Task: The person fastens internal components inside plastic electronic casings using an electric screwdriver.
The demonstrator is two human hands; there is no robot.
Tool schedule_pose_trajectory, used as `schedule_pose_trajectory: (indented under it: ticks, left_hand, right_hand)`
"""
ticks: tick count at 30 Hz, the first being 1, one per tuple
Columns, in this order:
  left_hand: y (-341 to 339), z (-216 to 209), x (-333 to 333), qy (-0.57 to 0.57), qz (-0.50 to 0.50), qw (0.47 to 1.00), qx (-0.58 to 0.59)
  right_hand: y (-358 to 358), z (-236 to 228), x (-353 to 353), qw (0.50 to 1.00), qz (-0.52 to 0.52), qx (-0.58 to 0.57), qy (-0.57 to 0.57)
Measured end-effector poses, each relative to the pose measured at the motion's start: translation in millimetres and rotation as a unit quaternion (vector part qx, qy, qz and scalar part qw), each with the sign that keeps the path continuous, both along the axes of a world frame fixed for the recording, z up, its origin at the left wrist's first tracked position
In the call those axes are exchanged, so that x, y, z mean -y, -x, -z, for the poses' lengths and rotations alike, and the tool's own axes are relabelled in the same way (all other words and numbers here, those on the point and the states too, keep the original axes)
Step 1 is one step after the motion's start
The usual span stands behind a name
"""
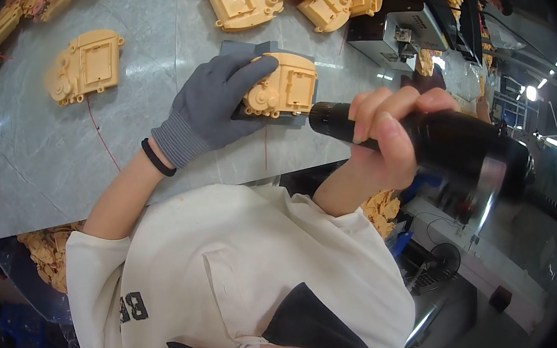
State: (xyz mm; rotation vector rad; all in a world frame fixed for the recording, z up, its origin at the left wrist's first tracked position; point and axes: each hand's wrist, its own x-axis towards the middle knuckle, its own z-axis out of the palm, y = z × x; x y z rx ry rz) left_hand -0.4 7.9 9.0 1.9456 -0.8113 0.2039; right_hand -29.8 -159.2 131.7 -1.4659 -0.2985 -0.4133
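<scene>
White shirt with a black collar lies nearest the camera, on the near side of the jig. Seated on that grey jig is the yellow case. From the jig's left, the gloved left hand grips the case, one digit laid across its top. At the jig's right, the bare right hand is closed around a black driver, whose nose points at the case's near edge.

To do this well, I would keep the driver's bit in line with its seat, since a slanted approach could slip or chew the plastic. The left hand should press the case firmly into the jig, its fingers clear of the bit. The red wire on the jig's near side is best kept from being pinched.

Hard to make out: whether the bit touches the case, and whether a screw sits there. The glove covers the case's left end and much of the jig, and its other fingers are partly hidden. The driver's rear end is blurred, and the pile beyond the jig is cut off by the upper edge.
</scene>
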Motion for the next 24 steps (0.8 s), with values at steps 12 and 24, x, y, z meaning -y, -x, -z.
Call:
schedule_pose_trajectory:
  ticks: [12,24]
  left_hand:
    - [1.4,6.2,0.2,0.002,0.016,0.999,-0.037]
    - [3.1,1.5,1.9,-0.046,0.015,0.998,-0.037]
  right_hand:
    - [-4.3,8.1,3.4,0.999,-0.040,0.006,0.016]
    - [-8.5,-38.5,111.5,0.976,0.130,0.126,-0.118]
